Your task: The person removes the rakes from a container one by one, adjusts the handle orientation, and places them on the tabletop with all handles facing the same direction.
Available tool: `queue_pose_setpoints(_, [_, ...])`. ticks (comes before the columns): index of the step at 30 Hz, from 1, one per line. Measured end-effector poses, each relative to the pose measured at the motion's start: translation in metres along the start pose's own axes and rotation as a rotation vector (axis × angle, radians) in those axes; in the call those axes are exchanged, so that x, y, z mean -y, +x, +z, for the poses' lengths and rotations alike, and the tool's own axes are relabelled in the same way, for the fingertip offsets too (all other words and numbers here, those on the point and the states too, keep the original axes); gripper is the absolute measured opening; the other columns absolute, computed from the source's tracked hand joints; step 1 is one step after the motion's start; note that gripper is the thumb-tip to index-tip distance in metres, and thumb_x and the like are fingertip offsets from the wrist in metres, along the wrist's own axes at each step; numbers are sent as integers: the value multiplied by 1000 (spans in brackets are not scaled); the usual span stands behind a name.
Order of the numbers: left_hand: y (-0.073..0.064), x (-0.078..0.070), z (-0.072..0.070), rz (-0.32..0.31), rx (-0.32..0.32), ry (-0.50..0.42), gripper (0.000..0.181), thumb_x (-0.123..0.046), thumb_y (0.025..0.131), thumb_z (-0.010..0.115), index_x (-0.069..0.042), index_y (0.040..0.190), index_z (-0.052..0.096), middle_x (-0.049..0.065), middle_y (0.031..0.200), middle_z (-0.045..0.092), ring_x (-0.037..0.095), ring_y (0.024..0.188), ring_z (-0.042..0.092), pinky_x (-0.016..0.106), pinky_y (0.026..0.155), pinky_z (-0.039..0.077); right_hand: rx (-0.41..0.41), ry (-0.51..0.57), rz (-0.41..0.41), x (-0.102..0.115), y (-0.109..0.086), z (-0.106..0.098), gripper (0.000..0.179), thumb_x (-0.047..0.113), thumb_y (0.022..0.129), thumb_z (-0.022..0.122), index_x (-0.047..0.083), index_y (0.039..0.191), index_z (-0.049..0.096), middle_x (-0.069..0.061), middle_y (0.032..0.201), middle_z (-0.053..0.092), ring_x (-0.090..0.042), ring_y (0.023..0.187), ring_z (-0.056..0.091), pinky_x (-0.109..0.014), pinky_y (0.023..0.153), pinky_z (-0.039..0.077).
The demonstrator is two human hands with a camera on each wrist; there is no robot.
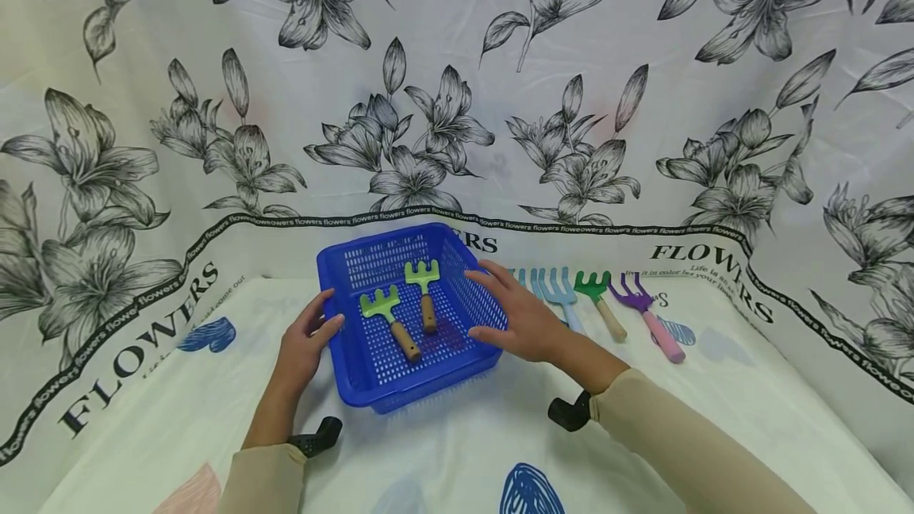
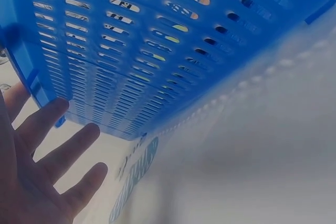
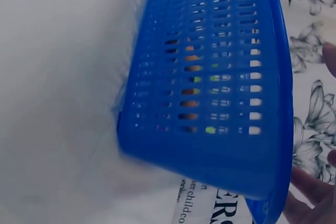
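Observation:
A blue perforated plastic basket (image 1: 428, 381) stands on the covered table, between the two hands. Inside lie two small garden hand rakes with light-green heads and wooden handles, a left rake (image 1: 381, 304) and a right rake (image 1: 422, 276). The left hand (image 1: 303, 343) is at the basket's left rim, fingers spread and fairly straight in the left wrist view. At the opposite rim is the right hand (image 1: 527, 316), its thumb and fingers apart. Whether either hand touches the rim is unclear. Through the slots of the basket wall (image 3: 210, 156) the rakes show partly in the right wrist view.
Right of the basket lie more hand rakes: light-blue ones (image 1: 558, 292) partly behind the right hand, a green one with a wooden handle (image 1: 594, 285), and a purple one with a pink handle (image 1: 671, 347). A flower-printed curtain (image 1: 428, 14) hangs behind the white tablecloth (image 1: 443, 458).

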State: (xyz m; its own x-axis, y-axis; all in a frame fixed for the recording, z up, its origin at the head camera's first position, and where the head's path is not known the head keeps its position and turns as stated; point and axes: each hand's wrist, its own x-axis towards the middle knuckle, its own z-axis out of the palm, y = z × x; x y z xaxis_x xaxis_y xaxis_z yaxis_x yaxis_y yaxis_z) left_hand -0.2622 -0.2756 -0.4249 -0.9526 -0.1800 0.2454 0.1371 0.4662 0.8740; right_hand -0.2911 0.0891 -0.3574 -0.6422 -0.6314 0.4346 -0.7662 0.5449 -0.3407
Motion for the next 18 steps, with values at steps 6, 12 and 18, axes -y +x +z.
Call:
queue_pose_setpoints(6, [0,-2,-2,1,13,-13,70,-53,93,55,-25,153,31,11,157,29,43,136,34,61,103,33,101,16,94,10,11,8,80,61,89,58,35,155,21,2,162,13,-34,140,32,-60,97,42])
queue_pose_setpoints(12, [0,-2,-2,8,12,-12,68,-49,95,55,-23,153,32,12,156,29,44,136,35,62,103,33,147,12,117,19,21,17,85,63,85,61,38,155,19,1,162,12,-34,140,32,-59,96,43])
queue_pose_setpoints(18, [2,0,-2,11,10,-4,69,-51,94,55,-24,153,32,12,156,30,44,136,35,62,103,34,178,0,158,26,29,24,91,61,82,67,37,155,18,1,162,11,-34,141,31,-57,99,41])
